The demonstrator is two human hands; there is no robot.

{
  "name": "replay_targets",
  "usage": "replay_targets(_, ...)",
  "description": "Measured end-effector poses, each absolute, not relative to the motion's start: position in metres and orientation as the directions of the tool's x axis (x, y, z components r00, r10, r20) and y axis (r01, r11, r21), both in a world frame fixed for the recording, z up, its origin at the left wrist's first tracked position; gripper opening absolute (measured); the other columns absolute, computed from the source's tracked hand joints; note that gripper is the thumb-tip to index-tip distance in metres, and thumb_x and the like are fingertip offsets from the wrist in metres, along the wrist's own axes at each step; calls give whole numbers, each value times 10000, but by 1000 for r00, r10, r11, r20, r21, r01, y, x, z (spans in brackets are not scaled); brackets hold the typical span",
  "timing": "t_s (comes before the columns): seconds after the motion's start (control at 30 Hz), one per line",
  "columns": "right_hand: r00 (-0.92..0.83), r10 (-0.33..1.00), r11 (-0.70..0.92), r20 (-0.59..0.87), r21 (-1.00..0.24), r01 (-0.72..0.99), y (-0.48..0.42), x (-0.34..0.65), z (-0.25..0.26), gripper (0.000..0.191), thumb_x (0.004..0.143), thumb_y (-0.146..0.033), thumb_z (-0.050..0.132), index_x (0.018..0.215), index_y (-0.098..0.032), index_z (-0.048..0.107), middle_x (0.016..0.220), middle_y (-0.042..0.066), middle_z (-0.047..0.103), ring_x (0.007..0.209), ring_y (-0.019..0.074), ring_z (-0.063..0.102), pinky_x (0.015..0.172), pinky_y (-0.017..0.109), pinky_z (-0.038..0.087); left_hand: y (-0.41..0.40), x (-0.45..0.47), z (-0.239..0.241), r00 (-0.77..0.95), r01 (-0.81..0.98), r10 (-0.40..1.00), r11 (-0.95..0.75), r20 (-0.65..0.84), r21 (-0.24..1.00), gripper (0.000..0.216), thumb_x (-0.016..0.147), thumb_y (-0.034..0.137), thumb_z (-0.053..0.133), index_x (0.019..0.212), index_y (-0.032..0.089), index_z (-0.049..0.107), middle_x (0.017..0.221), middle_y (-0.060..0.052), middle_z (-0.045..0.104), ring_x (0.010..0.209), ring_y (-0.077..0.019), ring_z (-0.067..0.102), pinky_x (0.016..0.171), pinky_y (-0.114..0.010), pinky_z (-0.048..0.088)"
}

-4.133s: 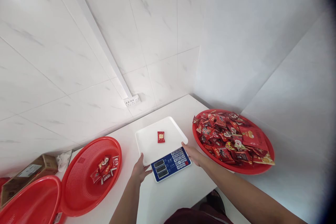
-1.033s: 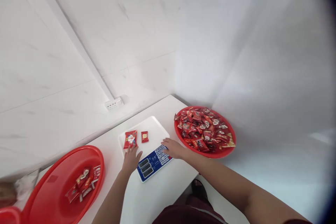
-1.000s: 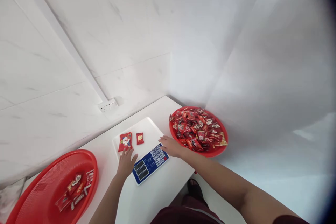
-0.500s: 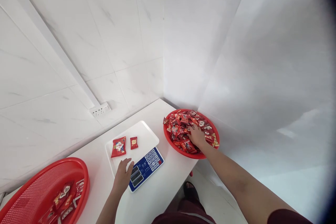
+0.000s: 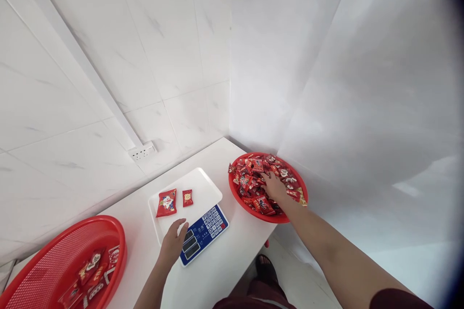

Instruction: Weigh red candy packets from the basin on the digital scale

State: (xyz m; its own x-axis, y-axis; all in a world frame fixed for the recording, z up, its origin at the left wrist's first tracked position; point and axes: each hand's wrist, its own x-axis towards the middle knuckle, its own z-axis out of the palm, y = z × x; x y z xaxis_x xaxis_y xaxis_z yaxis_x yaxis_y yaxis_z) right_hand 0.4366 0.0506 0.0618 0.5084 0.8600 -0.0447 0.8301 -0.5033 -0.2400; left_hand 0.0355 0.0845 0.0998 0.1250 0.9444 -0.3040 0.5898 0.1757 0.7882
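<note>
My right hand (image 5: 274,185) rests among the small red snack packets (image 5: 250,181) that fill a round red basket (image 5: 253,214). Its visible fingers are stretched out and apart over the packets; the fingertips are partly lost among them. My left hand (image 5: 174,240) is open and holds nothing, hovering at the near edge of the scale's white tray (image 5: 203,183). On that tray lie a larger red packet (image 5: 166,203) and a smaller red packet (image 5: 187,198), side by side. The blue keypad panel (image 5: 205,235) of the weighing scale shows just right of my left hand.
A larger red mesh basket (image 5: 121,246) stands at the left with several red packets (image 5: 92,275) low inside it. The white table (image 5: 213,270) runs along a tiled wall. A power socket strip (image 5: 142,151) sits on that wall, and a pale panel (image 5: 290,82) rises behind the right basket.
The whole view has shifted slightly. My right hand stays in the packets with little visible movement, and my left hand keeps its place by the tray. The two packets on the tray have not moved.
</note>
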Motion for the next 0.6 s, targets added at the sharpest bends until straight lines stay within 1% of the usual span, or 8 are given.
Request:
replay_targets(0.1, 517, 855, -502, -30, -289, 815, 50, 437, 69, 359, 870, -164, 356, 1169, -194, 554, 1253, 153, 479, 1038, 257, 533, 815, 338, 414, 83, 38, 103, 115, 563, 950, 179, -291, 807, 354, 711, 473, 562, 970, 243, 631, 1145, -66, 625, 1141, -270, 504, 966, -388, 370)
replay_targets(0.2, 530, 848, -503, -10, -330, 799, 42, 442, 79, 354, 874, -146, 322, 1102, -188, 591, 1195, 118, 546, 979, 217, 568, 810, 305, 417, 81, 39, 105, 113, 547, 947, 192, -300, 814, 350, 701, 471, 580, 961, 245, 638, 1136, -69, 629, 1142, -272, 502, 964, -390, 369)
replay_targets(0.3, 583, 812, -537, 24, -361, 762, 33, 449, 89, 350, 874, -164, 317, 1116, -155, 570, 1142, 126, 590, 1007, 235, 562, 837, 328, 417, 80, 39, 107, 120, 538, 938, 214, -325, 815, 361, 713, 474, 575, 985, 243, 636, 1161, -74, 614, 1145, -277, 495, 971, -401, 357)
replay_targets(0.37, 647, 762, -562, 27, -469, 682, 29, 449, 98, 324, 870, -213, 348, 1097, -144, 568, 1072, 137, 622, 996, 260, 569, 829, 363, 433, 79, 41, 110, 127, 525, 932, 227, -339, 821, 374, 723, 480, 570, 1006, 243, 634, 1169, -74, 607, 1140, -282, 494, 976, -414, 348)
replay_targets(0.43, 659, 749, -494, -60, -714, 496, 30, 440, 108, 285, 855, -284, 405, 1055, -174, 575, 1013, 118, 644, 921, 259, 604, 771, 374, 474, 77, 46, 117, 132, 486, 930, 239, -342, 840, 365, 722, 478, 581, 994, 242, 641, 1146, -70, 617, 1129, -283, 501, 979, -417, 348)
replay_targets(0.5, 531, 824, -348, -198, -916, 198, 34, 420, 119, 251, 827, -341, 473, 1012, -207, 579, 967, 86, 656, 812, 232, 638, 687, 354, 508, 74, 55, 126, 164, 409, 927, 247, -338, 878, 339, 712, 459, 612, 962, 235, 654, 1108, -70, 634, 1113, -275, 516, 979, -403, 358)
replay_targets(0.57, 291, 920, -261, -261, -965, -38, 40, 388, 128, 249, 798, -372, 534, 979, -208, 581, 920, 68, 660, 741, 204, 649, 634, 331, 521, 69, 66, 137, 230, 285, 906, 286, -355, 915, 343, 702, 440, 642, 970, 226, 655, 1109, -85, 632, 1099, -264, 531, 955, -385, 394)
replay_targets(0.6, 174, 948, -254, -268, -962, -98, 44, 368, 132, 256, 779, -379, 566, 961, -200, 584, 887, 60, 660, 718, 193, 648, 616, 319, 521, 66, 72, 142, 275, 203, 887, 325, -372, 924, 368, 705, 438, 648, 1005, 225, 644, 1141, -96, 615, 1098, -258, 533, 926, -378, 423)
